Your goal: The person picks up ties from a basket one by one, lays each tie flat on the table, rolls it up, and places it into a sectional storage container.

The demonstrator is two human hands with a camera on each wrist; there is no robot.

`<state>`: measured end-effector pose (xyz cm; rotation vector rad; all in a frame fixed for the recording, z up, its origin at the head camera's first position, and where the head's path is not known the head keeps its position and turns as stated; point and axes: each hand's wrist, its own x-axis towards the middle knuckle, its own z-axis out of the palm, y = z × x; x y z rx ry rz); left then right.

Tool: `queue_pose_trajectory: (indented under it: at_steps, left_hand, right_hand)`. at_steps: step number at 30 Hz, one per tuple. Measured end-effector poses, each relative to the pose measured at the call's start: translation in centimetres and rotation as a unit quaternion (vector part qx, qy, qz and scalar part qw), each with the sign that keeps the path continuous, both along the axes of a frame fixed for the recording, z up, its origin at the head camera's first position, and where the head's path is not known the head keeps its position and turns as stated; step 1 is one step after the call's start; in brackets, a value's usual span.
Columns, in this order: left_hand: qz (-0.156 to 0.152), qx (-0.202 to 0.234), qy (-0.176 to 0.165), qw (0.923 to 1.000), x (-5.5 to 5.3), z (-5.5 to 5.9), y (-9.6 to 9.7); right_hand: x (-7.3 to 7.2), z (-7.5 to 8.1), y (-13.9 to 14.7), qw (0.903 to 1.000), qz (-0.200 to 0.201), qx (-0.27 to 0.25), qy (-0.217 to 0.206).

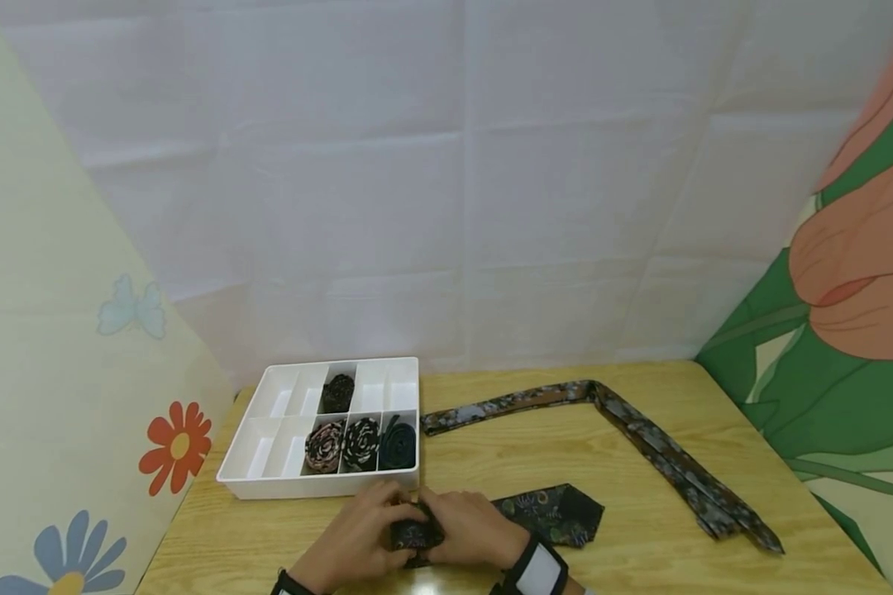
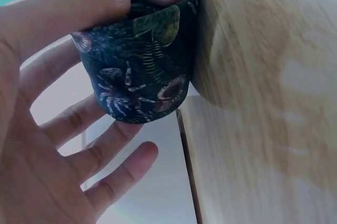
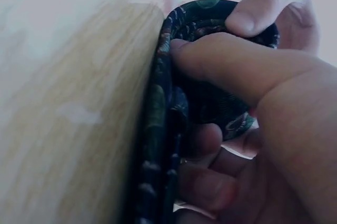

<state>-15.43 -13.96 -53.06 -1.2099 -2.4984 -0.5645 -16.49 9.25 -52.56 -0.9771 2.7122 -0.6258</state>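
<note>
A dark necktie with a plant-and-insect print (image 1: pixel 554 514) is partly rolled up near the table's front edge, its pointed wide end lying flat to the right. My left hand (image 1: pixel 365 533) holds the roll (image 2: pixel 142 71) from the left, thumb at its upper rim and fingers spread around its outer side. From the other side, my right hand (image 1: pixel 470 525) grips the same roll, with its thumb pressed into the coil in the right wrist view. The unrolled strip (image 3: pixel 155 113) runs along the tabletop beneath the right hand.
Behind the hands stands a white compartment tray (image 1: pixel 316 489). Its front row holds a brownish rolled tie (image 1: pixel 323 446), a black-and-white one (image 1: pixel 360 444) and a dark green one (image 1: pixel 398 446); another dark roll (image 1: pixel 338 394) sits behind. A floral tie (image 1: pixel 643 438) lies bent across the right side.
</note>
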Motion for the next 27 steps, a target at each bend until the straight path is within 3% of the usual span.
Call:
queue_pose_trajectory:
  at_steps: [9,22,27]
  left_hand:
    - [0.008,-0.013,-0.039,0.9991,0.1,-0.1,0.1]
    - [-0.002,-0.002,-0.018,0.9998,0.0,-0.4,0.4]
    - [0.011,-0.019,-0.037,0.9991,0.2,-0.2,0.5]
  right_hand:
    - [0.4,0.3,0.5,0.9997,0.005,0.007,-0.022]
    - [0.9,0.5,1.5,0.9986,0.007,-0.020,-0.048]
    - [1.1,0.1,1.7,0.9989,0.011,-0.030,-0.034]
